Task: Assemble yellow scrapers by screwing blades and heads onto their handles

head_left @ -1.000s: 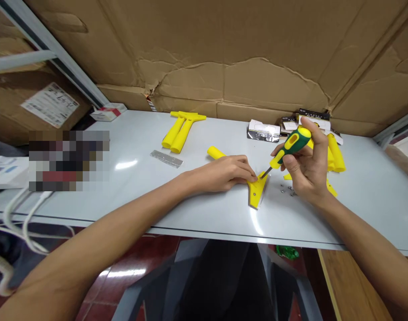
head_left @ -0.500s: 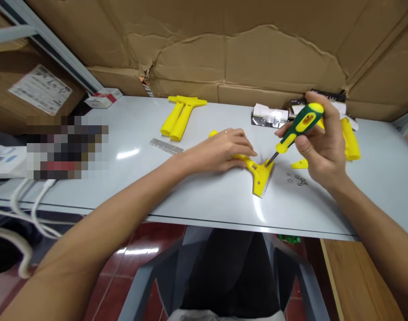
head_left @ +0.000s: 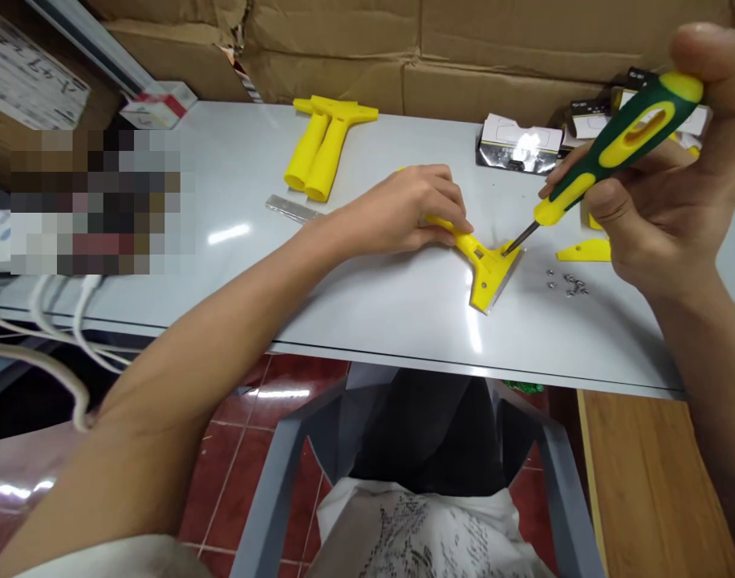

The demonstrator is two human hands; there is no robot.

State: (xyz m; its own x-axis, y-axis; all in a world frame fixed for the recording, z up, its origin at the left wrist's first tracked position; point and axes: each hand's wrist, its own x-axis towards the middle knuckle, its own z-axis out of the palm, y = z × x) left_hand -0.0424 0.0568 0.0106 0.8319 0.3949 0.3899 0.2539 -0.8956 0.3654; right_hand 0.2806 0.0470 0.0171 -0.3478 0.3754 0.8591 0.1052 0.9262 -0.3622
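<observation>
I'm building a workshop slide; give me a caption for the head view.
Left hand grips a yellow scraper; right hand holds a screwdriver to the scraper's head.

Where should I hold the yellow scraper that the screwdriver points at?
Probably by its handle, from the left like the left hand: it's narrow and leads away from the metal blade, which lines the right edge of the wide head.

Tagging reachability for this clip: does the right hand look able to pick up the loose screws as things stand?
Probably not yet: the right hand holds the screwdriver to the yellow scraper. With that set down, the way looks free: the screws lie uncovered on the table nearby.
</observation>
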